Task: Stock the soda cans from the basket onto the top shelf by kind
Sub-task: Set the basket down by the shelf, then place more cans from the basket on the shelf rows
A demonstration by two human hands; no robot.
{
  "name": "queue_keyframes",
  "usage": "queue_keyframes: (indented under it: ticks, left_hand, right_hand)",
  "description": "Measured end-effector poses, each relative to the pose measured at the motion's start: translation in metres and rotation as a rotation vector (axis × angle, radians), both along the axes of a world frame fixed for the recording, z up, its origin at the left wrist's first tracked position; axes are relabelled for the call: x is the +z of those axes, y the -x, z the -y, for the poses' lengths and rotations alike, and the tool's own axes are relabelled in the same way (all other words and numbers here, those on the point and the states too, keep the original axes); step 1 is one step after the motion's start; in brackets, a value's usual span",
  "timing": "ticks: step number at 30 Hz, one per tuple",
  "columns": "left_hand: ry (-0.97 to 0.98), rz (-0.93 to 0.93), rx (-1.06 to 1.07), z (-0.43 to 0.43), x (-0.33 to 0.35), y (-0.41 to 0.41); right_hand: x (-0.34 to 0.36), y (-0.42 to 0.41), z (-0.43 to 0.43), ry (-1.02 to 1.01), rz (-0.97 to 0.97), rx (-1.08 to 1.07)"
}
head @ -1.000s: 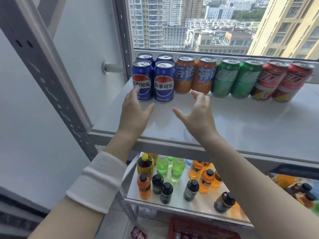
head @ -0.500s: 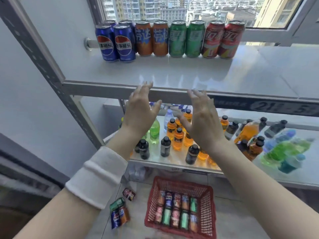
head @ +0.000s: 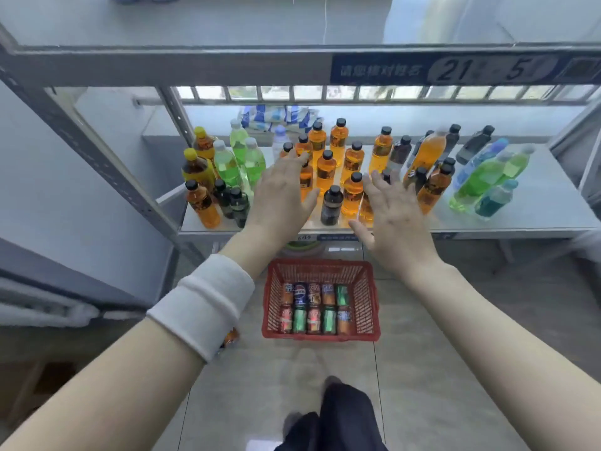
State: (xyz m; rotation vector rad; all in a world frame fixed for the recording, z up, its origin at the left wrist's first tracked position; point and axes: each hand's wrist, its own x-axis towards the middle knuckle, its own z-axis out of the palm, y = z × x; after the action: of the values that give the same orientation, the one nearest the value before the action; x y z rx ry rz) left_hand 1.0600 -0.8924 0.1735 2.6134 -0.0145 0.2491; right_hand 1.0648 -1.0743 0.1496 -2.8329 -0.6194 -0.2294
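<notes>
Step in hand: I am reading this as the pick-up leg of the job. I am looking down at the basket [head: 369,297] on the floor [head: 455,369], and nothing is being carried.
Left hand [head: 279,196]: it is hovering with fingers spread and holding nothing, a white wristband [head: 201,304] sitting on the forearm.
Right hand [head: 396,219]: it is likewise splayed and empty, palm facing down.
Soda cans [head: 313,307]: they are sitting in the basket in two rows of five, with red, green, orange and one blue mixed together.
Next move: I am expecting it to call for both hands dropping into the basket, each closing on a can of one kind, then lifting to the top shelf [head: 195,65].
Edges: the top shelf's front lip is running overhead. The middle shelf [head: 536,219] is jutting out behind the hands, its bottles [head: 327,167] crowding towards the front.
Open room: the floor around the basket is giving space on both sides, though the wearer's leg [head: 344,418] is standing near its front.
</notes>
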Motion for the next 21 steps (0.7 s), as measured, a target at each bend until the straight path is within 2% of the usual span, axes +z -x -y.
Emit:
queue_keyframes:
  ticks: [9, 16, 21]
  left_hand:
    - [0.033, -0.29, -0.033, 0.006, -0.111, 0.029]
    - [0.097, -0.562, 0.09, -0.008, -0.221, 0.045]
    - [0.172, -0.76, 0.14, -0.018, -0.309, 0.057]
  right_hand:
    - [-0.104, 0.048, 0.028, 0.094, -0.233, -0.087]
    - [-0.205, 0.048, 0.03, 0.068, -0.633, -0.152]
    - [-0.285, 0.042, 0.027, -0.059, -0.89, -0.29]
